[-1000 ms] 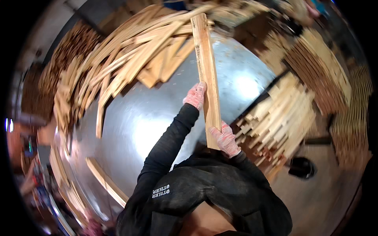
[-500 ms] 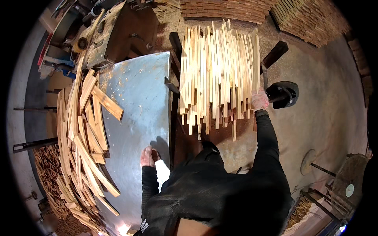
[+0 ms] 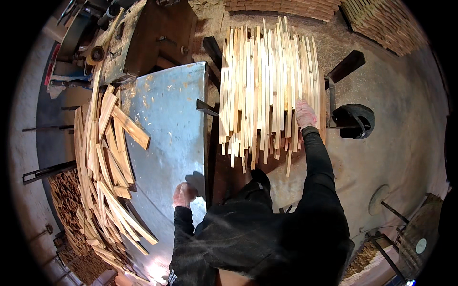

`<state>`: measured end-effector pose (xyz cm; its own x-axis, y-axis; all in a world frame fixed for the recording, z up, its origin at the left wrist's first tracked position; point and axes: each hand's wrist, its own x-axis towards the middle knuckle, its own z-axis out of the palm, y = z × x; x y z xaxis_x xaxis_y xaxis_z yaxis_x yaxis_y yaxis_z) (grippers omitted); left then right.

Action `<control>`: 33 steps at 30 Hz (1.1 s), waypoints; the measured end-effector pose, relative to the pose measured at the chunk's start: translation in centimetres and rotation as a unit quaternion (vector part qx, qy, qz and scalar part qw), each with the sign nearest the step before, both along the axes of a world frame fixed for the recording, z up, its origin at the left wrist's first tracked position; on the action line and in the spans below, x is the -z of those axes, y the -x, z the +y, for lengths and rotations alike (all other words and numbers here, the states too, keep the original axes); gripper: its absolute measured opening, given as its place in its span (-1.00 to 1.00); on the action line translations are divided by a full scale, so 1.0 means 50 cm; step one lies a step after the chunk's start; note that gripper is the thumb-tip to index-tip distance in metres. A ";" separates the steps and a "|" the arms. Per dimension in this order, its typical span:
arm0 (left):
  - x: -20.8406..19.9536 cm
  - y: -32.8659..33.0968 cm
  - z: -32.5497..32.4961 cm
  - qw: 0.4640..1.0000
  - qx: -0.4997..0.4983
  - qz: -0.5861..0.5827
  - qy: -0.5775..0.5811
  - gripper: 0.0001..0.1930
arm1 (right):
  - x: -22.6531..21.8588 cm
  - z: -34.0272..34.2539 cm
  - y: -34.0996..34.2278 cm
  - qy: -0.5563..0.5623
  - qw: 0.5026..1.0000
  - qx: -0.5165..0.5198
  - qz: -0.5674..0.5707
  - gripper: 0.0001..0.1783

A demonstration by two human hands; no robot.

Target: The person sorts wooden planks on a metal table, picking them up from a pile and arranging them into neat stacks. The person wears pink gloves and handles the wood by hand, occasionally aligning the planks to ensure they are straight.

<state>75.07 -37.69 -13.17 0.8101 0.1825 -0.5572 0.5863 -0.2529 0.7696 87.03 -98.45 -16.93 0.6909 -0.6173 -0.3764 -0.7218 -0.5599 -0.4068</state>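
Fingers (image 3: 300,104) of the right hand (image 3: 306,114) lie over the near part of the strips (image 3: 267,86), toward the right side of the bundle; from my remote view I cannot tell whether they close around any wood or only press on it. I see the strips in front of the body, lengthwise, their near ends uneven, just right of the metal table (image 3: 169,128) and apart from it. A dark post (image 3: 347,66) stands beyond their right side.

I have the left hand (image 3: 184,194) over the table near its right edge, its shadow beside it. Its back faces me, so I cannot tell how far its fingers are bent, whether they touch the metal or whether they hold anything. Loose boards (image 3: 93,157) overlap along the table's left side, and wood shavings (image 3: 171,136) dot its surface.
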 end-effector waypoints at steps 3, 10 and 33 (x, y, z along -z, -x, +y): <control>-0.033 -0.048 -0.073 0.999 -0.003 -0.005 -0.035 -0.60 | 0.210 -0.118 0.046 0.130 0.971 -0.149 -0.132 -0.43; -0.105 -0.122 -0.089 0.998 0.068 -0.007 0.014 -0.61 | -0.039 0.017 0.169 0.147 0.947 -0.186 -0.216 -0.69; -0.111 0.430 0.624 0.886 -0.281 0.092 -0.357 -0.35 | -0.380 1.792 -0.362 0.331 0.390 -0.783 -0.354 -0.10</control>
